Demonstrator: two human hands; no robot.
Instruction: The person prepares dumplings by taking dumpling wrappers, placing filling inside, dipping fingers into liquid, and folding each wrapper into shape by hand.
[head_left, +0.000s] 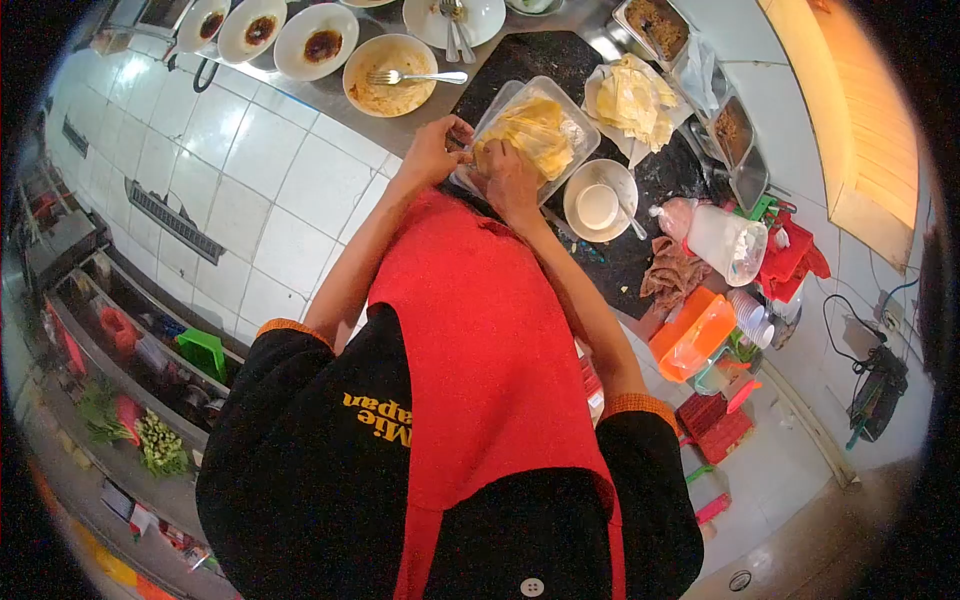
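Note:
A clear plastic container (583, 128) holds a stack of thin yellow sheets (535, 135) that look like dumpling wrappers. My left hand (437, 152) is at the container's left edge, its fingers curled together; what they pinch, if anything, is too small to make out. My right hand (510, 182) reaches over the near side of the container, with its fingertips bent down against the yellow sheets. Whether those fingers grip a sheet is hidden. Just right of the container stands a white bowl (575, 205) with a small white cup (598, 207) and a spoon in it.
More yellow sheets (630, 100) lie on paper at the back right. A used bowl with a fork (390, 98) and several bowls with dark sauce (322, 45) line the steel counter. To the right are a brown cloth (672, 272), a plastic tub (735, 245) and an orange container (692, 335).

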